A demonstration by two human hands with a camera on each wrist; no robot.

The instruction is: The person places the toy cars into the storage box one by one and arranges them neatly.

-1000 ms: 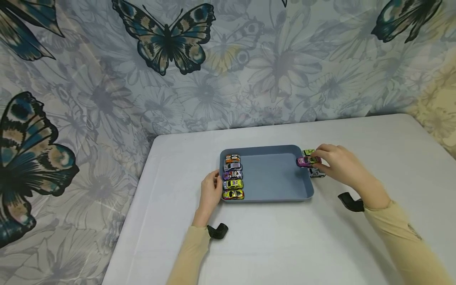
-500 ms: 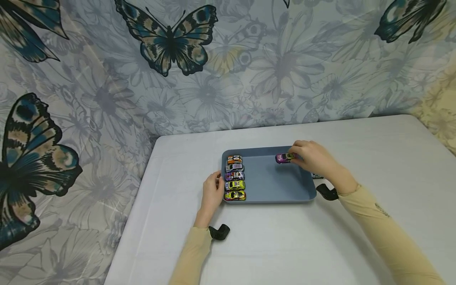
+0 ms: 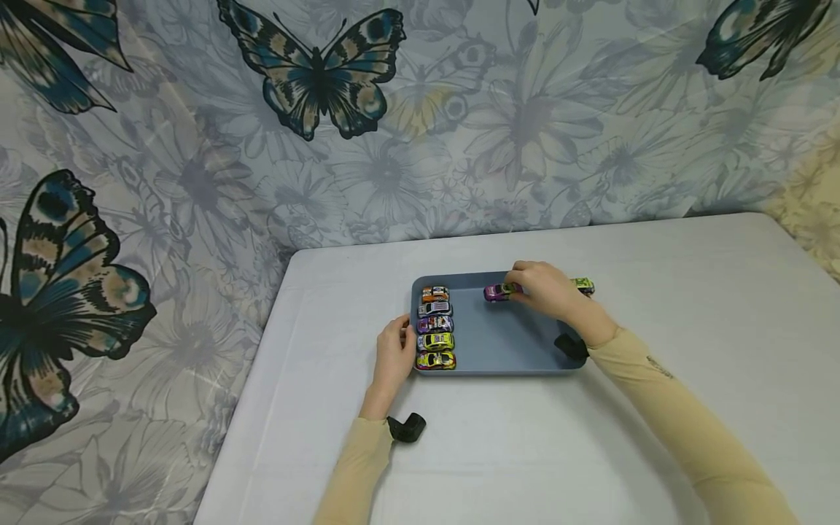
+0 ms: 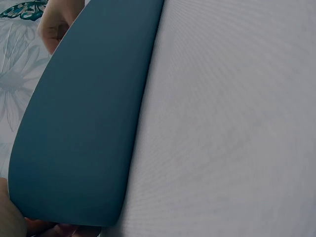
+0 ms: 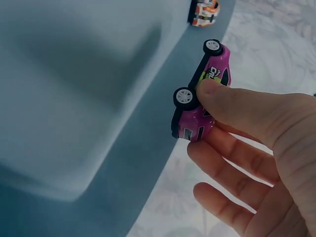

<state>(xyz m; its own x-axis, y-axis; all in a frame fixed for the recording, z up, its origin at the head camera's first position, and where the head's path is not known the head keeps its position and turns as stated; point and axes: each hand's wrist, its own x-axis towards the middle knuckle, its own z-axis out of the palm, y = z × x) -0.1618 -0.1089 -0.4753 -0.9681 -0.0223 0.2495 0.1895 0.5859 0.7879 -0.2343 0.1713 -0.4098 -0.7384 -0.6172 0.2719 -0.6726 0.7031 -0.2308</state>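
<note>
A purple toy car [image 3: 502, 292] is pinched between the thumb and fingers of my right hand [image 3: 545, 292], over the far part of the blue-grey tray [image 3: 505, 373]. In the right wrist view the toy car [image 5: 205, 94] shows its white-hubbed wheels and is held by its sides. My left hand [image 3: 396, 354] grips the tray's left edge; in the left wrist view its thumb [image 4: 10, 212] and fingers show at the tray's end. Several toy cars stand in a column along the tray's left side, from an orange one [image 3: 435, 294] at the back to a yellow one [image 3: 436, 361] in front.
A green toy car [image 3: 582, 286] lies on the white table [image 3: 512, 452] just right of the tray, partly behind my right arm. A black wrist strap piece [image 3: 569, 346] juts over the tray's right side. A butterfly-patterned wall covering [image 3: 459, 182] rises behind the table.
My right hand has carried the purple toy car leftward from beyond the tray's right edge to over the tray's far middle. My left hand stays at the tray's left edge.
</note>
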